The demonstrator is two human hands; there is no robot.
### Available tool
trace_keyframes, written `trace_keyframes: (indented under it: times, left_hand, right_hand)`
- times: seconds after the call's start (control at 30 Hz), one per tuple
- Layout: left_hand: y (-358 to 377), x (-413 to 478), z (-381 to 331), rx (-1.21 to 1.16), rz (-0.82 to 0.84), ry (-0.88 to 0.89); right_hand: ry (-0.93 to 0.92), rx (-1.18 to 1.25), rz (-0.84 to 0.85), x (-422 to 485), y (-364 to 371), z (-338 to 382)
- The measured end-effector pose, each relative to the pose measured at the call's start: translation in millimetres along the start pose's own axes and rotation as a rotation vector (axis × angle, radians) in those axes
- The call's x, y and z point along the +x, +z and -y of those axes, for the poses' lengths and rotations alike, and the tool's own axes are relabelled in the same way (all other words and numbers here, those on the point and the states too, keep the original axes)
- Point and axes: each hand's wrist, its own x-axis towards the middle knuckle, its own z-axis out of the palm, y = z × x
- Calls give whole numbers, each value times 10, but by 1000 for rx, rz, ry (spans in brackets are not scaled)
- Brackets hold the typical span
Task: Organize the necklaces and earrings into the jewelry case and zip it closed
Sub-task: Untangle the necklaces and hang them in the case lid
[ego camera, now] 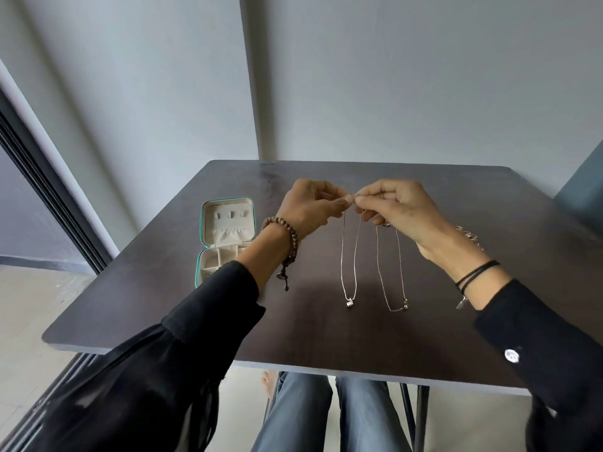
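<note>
A thin silver necklace (343,256) with a small pendant hangs over the dark table (326,337). My left hand (308,207) and my right hand (396,208) both pinch its top ends, fingertips nearly touching at the clasp. A second thin necklace (399,272) lies stretched on the table just right of it, its upper end hidden under my right hand. The teal jewelry case (225,236) lies open at the left, its cream lid with small tabs and a gathered pocket folded back. My left forearm hides part of the compartment tray.
More small silver jewelry (470,236) lies on the table behind my right wrist, partly hidden. The table's front edge runs just above my knees. A wall stands right behind the table, and a dark door frame is at the far left.
</note>
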Motion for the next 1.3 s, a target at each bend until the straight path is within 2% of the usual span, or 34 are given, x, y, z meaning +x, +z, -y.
trace_keyframes:
  times: [0.5,0.87,1.13,1.3]
  left_hand:
    - [449,550,490,423,-80,-205]
    - [140,222,477,456,-198,-148]
    - [-560,-304,575,414,-299,-81]
    - [-1061,-625,776,386,-392,-157]
  right_hand:
    - [6,-658,15,641,223,-623]
    - [-109,-603,41,391,453,-350]
    - [-196,-545,145,70,1014,94]
    - [-282,-540,237,-56,1405,314]
